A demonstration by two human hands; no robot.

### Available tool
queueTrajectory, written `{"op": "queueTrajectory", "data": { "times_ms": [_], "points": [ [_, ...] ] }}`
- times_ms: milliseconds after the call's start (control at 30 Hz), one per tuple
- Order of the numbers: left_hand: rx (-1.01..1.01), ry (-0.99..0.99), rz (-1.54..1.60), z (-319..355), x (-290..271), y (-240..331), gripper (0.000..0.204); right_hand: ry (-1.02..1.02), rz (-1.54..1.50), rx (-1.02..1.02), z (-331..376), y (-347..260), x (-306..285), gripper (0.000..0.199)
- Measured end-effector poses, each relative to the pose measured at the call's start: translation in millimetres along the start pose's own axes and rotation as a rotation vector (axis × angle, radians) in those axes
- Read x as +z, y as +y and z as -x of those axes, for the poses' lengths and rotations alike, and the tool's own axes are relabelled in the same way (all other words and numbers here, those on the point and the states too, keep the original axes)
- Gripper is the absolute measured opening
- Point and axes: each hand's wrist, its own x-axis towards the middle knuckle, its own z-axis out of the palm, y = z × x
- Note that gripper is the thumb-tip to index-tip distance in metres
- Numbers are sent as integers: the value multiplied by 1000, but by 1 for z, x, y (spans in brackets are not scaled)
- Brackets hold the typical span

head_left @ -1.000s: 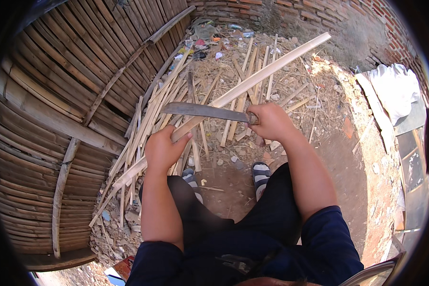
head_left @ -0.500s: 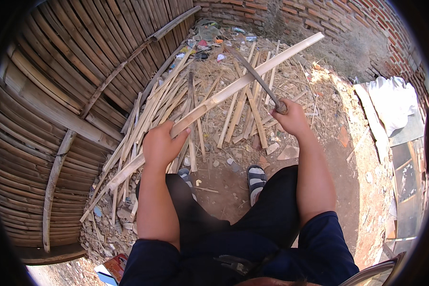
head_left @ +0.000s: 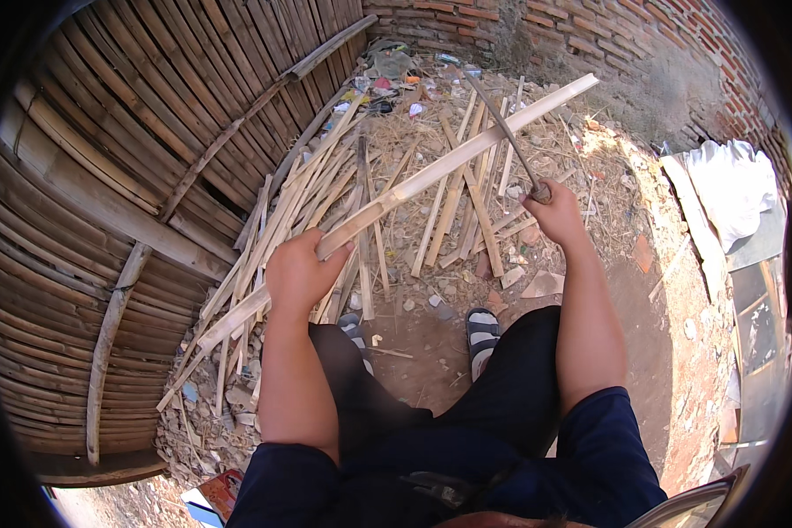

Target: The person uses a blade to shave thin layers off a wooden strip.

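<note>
A long, pale split bamboo strip (head_left: 440, 167) slants from my lower left up to the far right. My left hand (head_left: 304, 271) is closed around it toward its near end, the thumb lying along the top. In my right hand (head_left: 558, 216) is the handle of a long, dark-bladed knife (head_left: 524, 161). Its narrow blade crosses the strip toward the strip's far end and points away from me. Whether the edge bites into the bamboo cannot be told.
Several cut bamboo strips (head_left: 312, 189) lie piled on the littered ground beside a bamboo-slat wall (head_left: 79, 176). A brick wall (head_left: 590, 31) closes the back. White sacking (head_left: 726, 189) and boards lie at the right. My sandalled feet (head_left: 482, 334) are below.
My right hand has moved right, carrying the knife along the strip toward its far end. My left hand keeps its grip, and the strip's far end has dipped slightly.
</note>
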Motion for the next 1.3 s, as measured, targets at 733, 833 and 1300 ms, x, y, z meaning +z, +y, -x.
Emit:
{"op": "queueTrajectory", "data": {
  "times_ms": [733,833,1300],
  "points": [
    [3,-32,-1,1,2,3,47,-96,12,-55,8,-20,2,41],
    [-14,-54,11,0,0,4,46,34,-55,68,-5,18,-5,49],
    [9,-69,3,3,8,6,50,-455,187,-342,37,-82,30,35]
  ]
}}
